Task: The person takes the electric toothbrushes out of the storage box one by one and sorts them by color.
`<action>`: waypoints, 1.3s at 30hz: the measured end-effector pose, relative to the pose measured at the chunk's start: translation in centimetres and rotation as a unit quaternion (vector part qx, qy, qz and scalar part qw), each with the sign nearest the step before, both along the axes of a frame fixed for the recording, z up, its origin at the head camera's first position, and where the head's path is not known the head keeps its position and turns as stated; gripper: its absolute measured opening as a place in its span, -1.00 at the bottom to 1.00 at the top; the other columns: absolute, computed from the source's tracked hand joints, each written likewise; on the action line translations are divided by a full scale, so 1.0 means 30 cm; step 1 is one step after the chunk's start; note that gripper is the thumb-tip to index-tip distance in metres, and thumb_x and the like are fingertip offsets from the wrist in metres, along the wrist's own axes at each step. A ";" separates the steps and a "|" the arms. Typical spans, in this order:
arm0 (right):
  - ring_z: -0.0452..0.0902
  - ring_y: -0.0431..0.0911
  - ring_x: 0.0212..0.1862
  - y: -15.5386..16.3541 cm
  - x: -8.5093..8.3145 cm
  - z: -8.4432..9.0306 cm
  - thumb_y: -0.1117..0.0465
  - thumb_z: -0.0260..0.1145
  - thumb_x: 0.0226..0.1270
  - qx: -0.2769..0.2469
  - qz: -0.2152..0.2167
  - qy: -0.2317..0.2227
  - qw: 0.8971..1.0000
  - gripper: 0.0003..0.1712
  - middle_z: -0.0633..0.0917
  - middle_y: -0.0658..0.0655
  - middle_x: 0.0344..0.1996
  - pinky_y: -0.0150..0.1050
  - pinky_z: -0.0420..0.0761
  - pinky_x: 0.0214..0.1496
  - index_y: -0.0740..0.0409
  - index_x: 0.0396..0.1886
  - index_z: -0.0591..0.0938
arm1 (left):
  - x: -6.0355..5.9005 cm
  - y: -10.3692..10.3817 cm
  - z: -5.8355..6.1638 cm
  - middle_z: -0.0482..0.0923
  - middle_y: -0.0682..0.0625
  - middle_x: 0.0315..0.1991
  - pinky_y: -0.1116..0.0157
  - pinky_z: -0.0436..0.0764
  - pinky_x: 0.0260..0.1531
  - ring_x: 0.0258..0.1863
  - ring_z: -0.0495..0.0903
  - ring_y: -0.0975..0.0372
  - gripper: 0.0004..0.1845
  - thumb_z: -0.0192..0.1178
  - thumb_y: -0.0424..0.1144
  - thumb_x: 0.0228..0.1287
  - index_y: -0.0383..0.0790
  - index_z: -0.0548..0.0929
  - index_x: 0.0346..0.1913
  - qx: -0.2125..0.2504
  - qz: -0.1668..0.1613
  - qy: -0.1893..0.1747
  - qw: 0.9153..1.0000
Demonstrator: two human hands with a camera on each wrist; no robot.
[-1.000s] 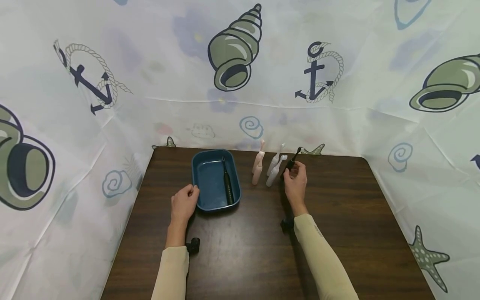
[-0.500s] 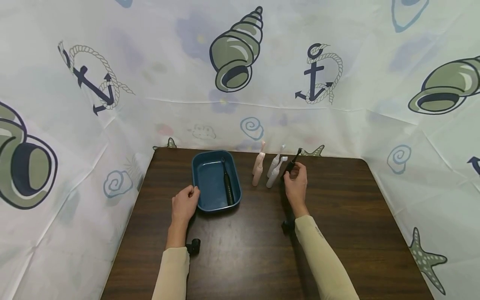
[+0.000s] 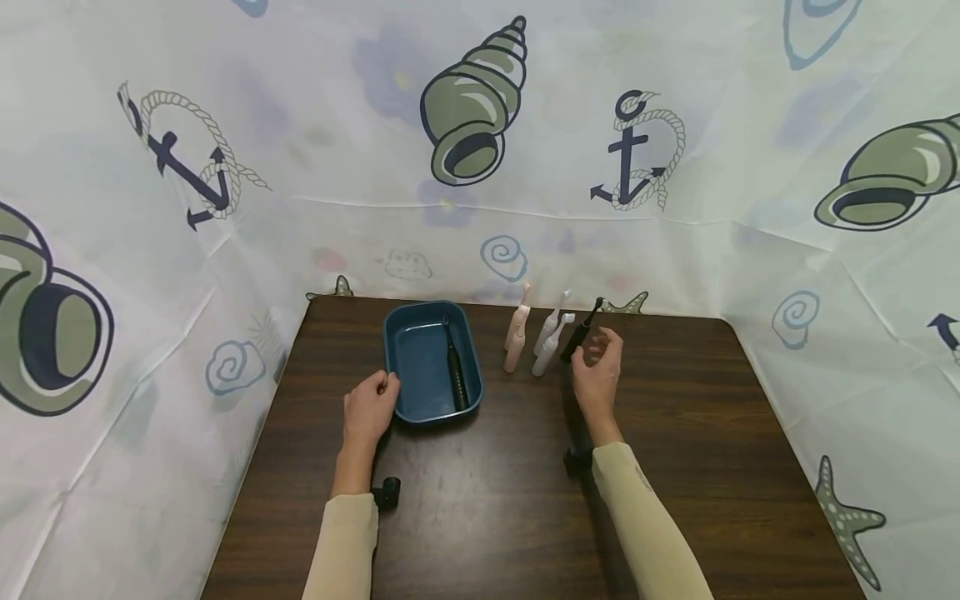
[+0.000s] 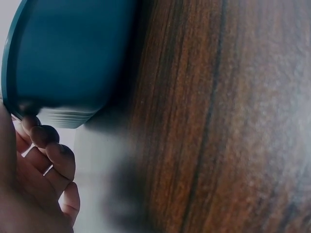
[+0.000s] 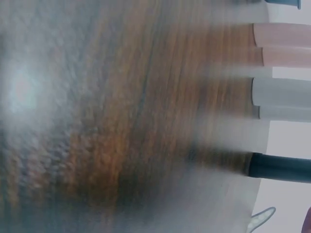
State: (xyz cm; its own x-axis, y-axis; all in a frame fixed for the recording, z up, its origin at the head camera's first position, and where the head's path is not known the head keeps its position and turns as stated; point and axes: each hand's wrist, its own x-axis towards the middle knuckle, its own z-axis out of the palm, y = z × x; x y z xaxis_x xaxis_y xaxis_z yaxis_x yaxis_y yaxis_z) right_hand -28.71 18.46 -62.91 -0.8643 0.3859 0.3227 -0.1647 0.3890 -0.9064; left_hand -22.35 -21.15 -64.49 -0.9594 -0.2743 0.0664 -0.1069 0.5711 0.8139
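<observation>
My left hand [image 3: 371, 407] pinches the near left rim of a blue tray [image 3: 416, 387]; the left wrist view has its curled fingers [image 4: 60, 158] at the tray's rim. Inside the tray lies a black electric toothbrush [image 3: 456, 375]. Another black electric toothbrush [image 3: 577, 340] stands upright on the table, and its base [image 5: 277, 168] shows in the right wrist view. Close in front and to the right of it is my right hand [image 3: 597, 383], fingers parted and holding nothing. Whether a fingertip still grazes the handle, I cannot tell.
Two pink electric toothbrushes [image 3: 514, 352] stand upright right of the tray. Two white ones [image 3: 547, 354] stand between them and the upright black one. All are near the far edge of the dark wooden table [image 3: 480, 517], with a patterned cloth [image 3: 360, 167] behind.
My right hand has let go of the black toothbrush, its fingers parting and moving slightly right. The toothbrush stays standing. My left hand and the tray have not moved.
</observation>
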 end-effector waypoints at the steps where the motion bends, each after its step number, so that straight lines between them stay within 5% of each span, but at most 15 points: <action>1: 0.54 0.05 0.10 -0.002 0.004 0.006 0.33 0.35 0.50 -0.003 0.000 0.004 1.000 -0.38 0.54 0.29 0.21 -0.15 0.51 0.17 0.09 0.48 0.39 | 0.000 0.001 0.002 0.16 0.00 -0.60 0.04 0.12 0.05 -0.54 0.18 0.02 -0.51 0.05 0.01 0.64 -0.08 0.28 -0.52 0.000 0.000 -0.002 1.000; 13: 0.47 -0.04 -0.03 -0.029 0.057 0.052 0.33 0.36 0.51 -0.001 -0.002 0.054 0.999 -0.50 0.59 0.29 0.05 -0.21 0.41 0.12 0.31 0.36 0.47 | 0.002 0.008 0.002 0.16 0.02 -0.59 0.12 0.25 -0.21 -0.56 0.19 0.05 -0.52 0.03 0.05 0.65 -0.09 0.30 -0.50 -0.004 0.005 -0.012 1.000; 20: 0.51 0.07 -0.02 -0.058 0.077 0.089 0.41 0.38 0.48 -0.016 -0.004 0.102 0.995 -0.56 0.61 0.38 0.01 -0.14 0.39 0.13 0.35 0.29 0.53 | 0.008 0.012 0.003 0.16 0.03 -0.58 0.13 0.25 -0.31 -0.55 0.20 0.06 -0.53 0.04 0.05 0.64 -0.09 0.31 -0.49 -0.005 0.011 -0.017 1.000; 29: 0.47 0.42 0.04 -0.153 0.163 0.234 0.51 0.32 0.47 0.005 0.008 0.137 0.991 -0.59 0.56 0.54 0.02 0.00 0.34 0.14 0.53 0.25 0.52 | 0.013 0.013 0.005 0.15 0.03 -0.57 0.14 0.23 -0.35 -0.55 0.21 0.06 -0.53 0.04 0.04 0.63 -0.09 0.30 -0.50 -0.004 0.013 -0.019 1.000; 39: 0.47 0.32 0.00 -0.203 0.195 0.305 0.54 0.34 0.40 0.043 0.037 0.171 0.984 -0.58 0.57 0.46 0.01 -0.17 0.39 0.09 0.51 0.22 0.54 | 0.009 0.014 0.003 0.14 0.04 -0.58 0.14 0.23 -0.36 -0.57 0.19 0.07 -0.53 0.04 0.05 0.63 -0.08 0.30 -0.50 -0.006 0.015 -0.014 1.000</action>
